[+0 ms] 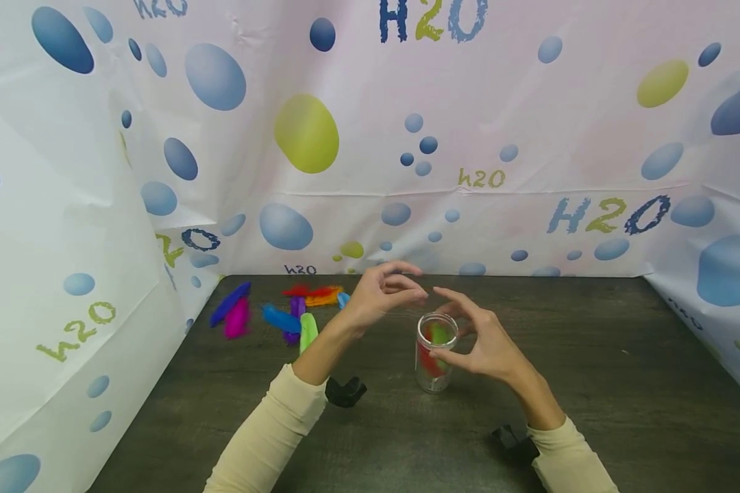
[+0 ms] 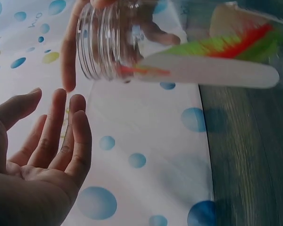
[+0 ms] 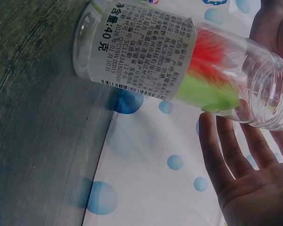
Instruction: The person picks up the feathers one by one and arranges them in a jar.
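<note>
A clear plastic jar [image 1: 432, 378] with a threaded open mouth stands upright on the dark table. Inside it are a red feather [image 3: 208, 52] and a green feather [image 3: 205, 92]; a printed white label [image 3: 141, 52] covers part of its wall. My right hand [image 1: 490, 346] holds the jar near its neck, thumb in front and fingers behind. To the left of the mouth and a little above it, my left hand [image 1: 379, 294] hovers with loosely bent fingers. In the left wrist view, nothing lies between the left thumb and fingers.
Several loose feathers lie on the table's left side: a blue one [image 1: 280, 318], a lime one [image 1: 307, 331], an orange one [image 1: 323, 296] and a magenta one [image 1: 237, 318]. A patterned white sheet [image 1: 370, 233] closes off the table's back and sides.
</note>
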The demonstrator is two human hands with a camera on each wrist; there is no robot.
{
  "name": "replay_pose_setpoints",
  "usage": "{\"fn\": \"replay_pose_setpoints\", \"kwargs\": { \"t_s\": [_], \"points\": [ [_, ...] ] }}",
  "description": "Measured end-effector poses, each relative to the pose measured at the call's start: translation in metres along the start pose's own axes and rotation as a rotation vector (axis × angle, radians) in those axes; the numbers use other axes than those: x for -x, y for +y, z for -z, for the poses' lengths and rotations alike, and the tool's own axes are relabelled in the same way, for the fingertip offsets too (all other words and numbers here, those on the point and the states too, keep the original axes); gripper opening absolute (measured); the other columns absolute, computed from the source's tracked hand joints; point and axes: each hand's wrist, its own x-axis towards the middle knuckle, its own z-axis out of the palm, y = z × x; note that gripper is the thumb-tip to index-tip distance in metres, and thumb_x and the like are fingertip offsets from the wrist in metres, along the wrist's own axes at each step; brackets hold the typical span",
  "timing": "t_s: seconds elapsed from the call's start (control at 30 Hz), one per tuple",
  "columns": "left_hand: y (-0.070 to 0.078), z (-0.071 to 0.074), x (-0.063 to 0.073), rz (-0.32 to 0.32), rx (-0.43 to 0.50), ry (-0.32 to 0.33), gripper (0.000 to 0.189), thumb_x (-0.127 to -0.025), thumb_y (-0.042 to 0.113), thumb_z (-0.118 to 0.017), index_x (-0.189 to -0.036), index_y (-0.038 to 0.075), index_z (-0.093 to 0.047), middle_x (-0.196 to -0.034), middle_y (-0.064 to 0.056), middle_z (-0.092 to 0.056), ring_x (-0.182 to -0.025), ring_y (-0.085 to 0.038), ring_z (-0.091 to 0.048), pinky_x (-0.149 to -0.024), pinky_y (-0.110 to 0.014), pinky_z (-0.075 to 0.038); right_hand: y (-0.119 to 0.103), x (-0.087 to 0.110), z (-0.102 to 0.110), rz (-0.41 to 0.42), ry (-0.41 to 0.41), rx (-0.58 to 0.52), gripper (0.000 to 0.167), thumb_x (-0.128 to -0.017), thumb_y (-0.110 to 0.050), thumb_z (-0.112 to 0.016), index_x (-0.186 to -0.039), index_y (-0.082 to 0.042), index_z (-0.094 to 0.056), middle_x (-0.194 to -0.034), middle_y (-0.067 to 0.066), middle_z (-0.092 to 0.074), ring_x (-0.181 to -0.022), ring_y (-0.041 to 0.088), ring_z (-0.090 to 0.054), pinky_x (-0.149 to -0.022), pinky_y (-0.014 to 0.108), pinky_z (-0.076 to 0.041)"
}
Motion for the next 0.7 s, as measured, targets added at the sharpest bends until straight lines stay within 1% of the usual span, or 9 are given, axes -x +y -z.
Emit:
{"fn": "replay_pose_setpoints", "kwargs": {
  "t_s": [0.07, 0.13, 0.2, 0.3, 0.37, 0.4, 0.53, 0.6, 0.7],
  "points": [
    [0.000, 0.004, 0.002, -0.012, -0.038, -0.002, 0.029, -0.100, -0.005, -0.063, -0.128, -0.008, -0.059, -0.101, -0.017, -0.077, -0.102, -0.052, -0.068, -0.093, -0.049, -0.060, 0.000, -0.001, 0.000, 0.000, 0.002, 0.001, 0.090, -0.075, -0.006, -0.089, -0.153, -0.005, -0.044, -0.116, 0.015, -0.070, -0.100, 0.033, -0.071, -0.067, 0.034, -0.062],
    [0.000, 0.007, 0.005, -0.017, -0.064, 0.005, 0.029, -0.099, -0.006, -0.063, -0.128, -0.010, -0.059, -0.102, -0.021, -0.076, -0.102, -0.056, -0.066, -0.092, -0.045, -0.060, -0.001, -0.001, 0.000, 0.001, 0.000, 0.000, 0.090, -0.075, -0.006, -0.089, -0.153, -0.005, -0.044, -0.116, 0.015, -0.070, -0.099, 0.032, -0.071, -0.067, 0.033, -0.062],
    [-0.001, 0.011, 0.007, -0.014, -0.098, 0.020, 0.028, -0.099, -0.005, -0.063, -0.127, -0.010, -0.059, -0.103, -0.023, -0.075, -0.100, -0.053, -0.068, -0.092, -0.044, -0.060, -0.001, -0.002, -0.001, -0.003, -0.002, -0.001, 0.089, -0.075, -0.005, -0.089, -0.152, -0.005, -0.045, -0.116, 0.015, -0.070, -0.099, 0.032, -0.071, -0.067, 0.034, -0.062],
    [-0.003, 0.016, 0.011, -0.015, -0.156, 0.039, 0.026, -0.099, -0.005, -0.063, -0.124, -0.010, -0.061, -0.103, -0.025, -0.074, -0.096, -0.048, -0.071, -0.092, -0.049, -0.060, -0.001, -0.002, -0.002, -0.007, -0.005, -0.003, 0.089, -0.075, -0.004, -0.089, -0.152, -0.003, -0.045, -0.115, 0.015, -0.070, -0.099, 0.033, -0.071, -0.067, 0.033, -0.062],
    [-0.005, 0.019, 0.014, -0.018, -0.212, 0.046, 0.024, -0.099, -0.004, -0.064, -0.123, -0.010, -0.062, -0.103, -0.026, -0.074, -0.095, -0.044, -0.072, -0.091, -0.050, -0.060, -0.001, -0.002, -0.002, -0.004, -0.005, -0.006, 0.089, -0.074, -0.005, -0.089, -0.152, -0.003, -0.045, -0.115, 0.015, -0.070, -0.098, 0.032, -0.071, -0.067, 0.034, -0.062],
    [-0.005, 0.021, 0.015, -0.021, -0.242, 0.048, 0.024, -0.099, -0.004, -0.065, -0.122, -0.010, -0.062, -0.103, -0.027, -0.074, -0.095, -0.045, -0.072, -0.090, -0.050, -0.060, -0.001, -0.002, -0.002, -0.004, -0.006, -0.008, 0.090, -0.074, -0.005, -0.089, -0.152, -0.003, -0.045, -0.115, 0.015, -0.070, -0.099, 0.032, -0.071, -0.067, 0.034, -0.062],
    [-0.010, 0.029, 0.020, -0.033, -0.363, 0.078, 0.021, -0.098, -0.001, -0.067, -0.118, -0.007, -0.065, -0.101, -0.024, -0.075, -0.093, -0.043, -0.072, -0.085, -0.039, -0.061, -0.002, -0.002, -0.001, 0.006, -0.009, -0.014, 0.090, -0.075, -0.006, -0.090, -0.153, -0.005, -0.044, -0.115, 0.014, -0.071, -0.100, 0.032, -0.071, -0.068, 0.035, -0.062],
    [-0.012, 0.033, 0.021, -0.033, -0.408, 0.102, 0.019, -0.098, 0.000, -0.069, -0.116, -0.006, -0.066, -0.099, -0.021, -0.075, -0.091, -0.040, -0.073, -0.084, -0.035, -0.061, -0.002, -0.002, 0.000, 0.004, -0.010, -0.012, 0.091, -0.075, -0.006, -0.089, -0.154, -0.005, -0.044, -0.116, 0.014, -0.070, -0.100, 0.032, -0.071, -0.068, 0.035, -0.062],
    [-0.014, 0.039, 0.024, -0.026, -0.449, 0.123, 0.019, -0.098, 0.002, -0.070, -0.115, -0.005, -0.067, -0.099, -0.019, -0.076, -0.089, -0.033, -0.074, -0.083, -0.034, -0.061, -0.002, -0.002, 0.002, -0.005, -0.008, -0.004, 0.092, -0.075, -0.005, -0.090, -0.154, -0.006, -0.044, -0.116, 0.012, -0.070, -0.101, 0.031, -0.071, -0.068, 0.034, -0.062]
  ]
}}
